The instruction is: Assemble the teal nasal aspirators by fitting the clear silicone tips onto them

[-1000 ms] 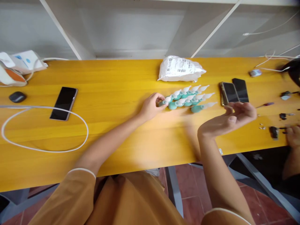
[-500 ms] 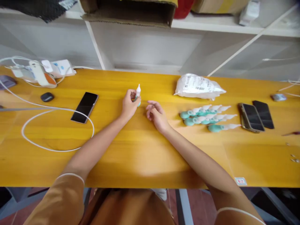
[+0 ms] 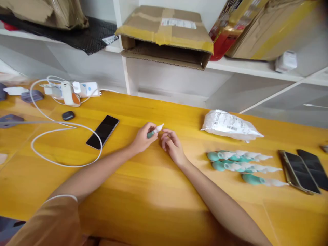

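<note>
My left hand (image 3: pixel 144 138) pinches a small bulb syringe by its green bulb (image 3: pixel 150 134). Its pale pointed nozzle (image 3: pixel 159 128) leans up and to the right. Just right of that nozzle is my right hand (image 3: pixel 173 145), fingers loosely bent and apart, with nothing visible in it. Whether a fingertip touches the nozzle is hard to tell. Further right, several more bulb syringes (image 3: pixel 220 166) lie in two close rows, nozzles pointing right. A single bulb syringe (image 3: pixel 252 179) lies nearer to me, in front of those rows.
A white plastic package (image 3: pixel 230 125) lies behind the rows. Two phones (image 3: pixel 302 171) rest at the right; another phone (image 3: pixel 104 131) lies left, under a looped white cable (image 3: pixel 64 166). Chargers (image 3: pixel 87 89) and a black case (image 3: pixel 68 115) are further back. A cardboard box (image 3: pixel 164 34) overhangs from the shelf.
The view has tilted up, showing more of the shelf. In my left hand the bulb syringe has tipped from nearly upright to slanting right, its nozzle now closer to my right fingers.
</note>
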Tool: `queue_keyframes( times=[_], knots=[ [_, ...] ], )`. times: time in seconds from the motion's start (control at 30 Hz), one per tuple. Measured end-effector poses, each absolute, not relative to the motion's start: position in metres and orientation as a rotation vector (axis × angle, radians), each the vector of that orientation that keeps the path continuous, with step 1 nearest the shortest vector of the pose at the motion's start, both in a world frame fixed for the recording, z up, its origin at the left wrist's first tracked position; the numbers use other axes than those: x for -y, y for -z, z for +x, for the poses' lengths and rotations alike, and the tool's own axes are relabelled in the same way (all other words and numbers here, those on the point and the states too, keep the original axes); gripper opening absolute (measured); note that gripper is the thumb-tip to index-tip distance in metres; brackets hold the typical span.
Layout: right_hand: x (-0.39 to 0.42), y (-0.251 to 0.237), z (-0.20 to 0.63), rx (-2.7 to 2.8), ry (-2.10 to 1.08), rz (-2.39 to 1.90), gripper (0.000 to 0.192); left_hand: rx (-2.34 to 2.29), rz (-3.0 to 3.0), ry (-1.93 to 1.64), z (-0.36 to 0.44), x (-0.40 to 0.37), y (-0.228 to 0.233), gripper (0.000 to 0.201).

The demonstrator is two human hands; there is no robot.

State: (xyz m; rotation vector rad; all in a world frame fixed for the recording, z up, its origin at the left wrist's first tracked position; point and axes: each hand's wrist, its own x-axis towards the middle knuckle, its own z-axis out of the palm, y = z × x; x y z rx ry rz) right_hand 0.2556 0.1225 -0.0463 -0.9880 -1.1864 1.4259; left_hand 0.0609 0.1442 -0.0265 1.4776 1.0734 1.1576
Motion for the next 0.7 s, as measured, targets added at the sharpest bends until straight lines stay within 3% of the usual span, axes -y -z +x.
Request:
queue_keyframes(
  times=[0.23,0.5,0.7],
  knots=[
    [-0.11,0.047,0.269,1.235,-1.435,-0.994,0.034,-1.065,1.395,-1.1,0.072,-0.145,0.032,0.022],
    [-0.105,0.038,0.266,1.301,-1.495,-0.961,0.029,-1.123,1.274,-1.102,0.054,-0.14,0.032,0.039],
    [-0.104,0.04,0.264,1.398,-1.458,-0.948,0.029,-1.104,1.33,-1.106,0.054,-0.145,0.037,0.031]
  ],
)
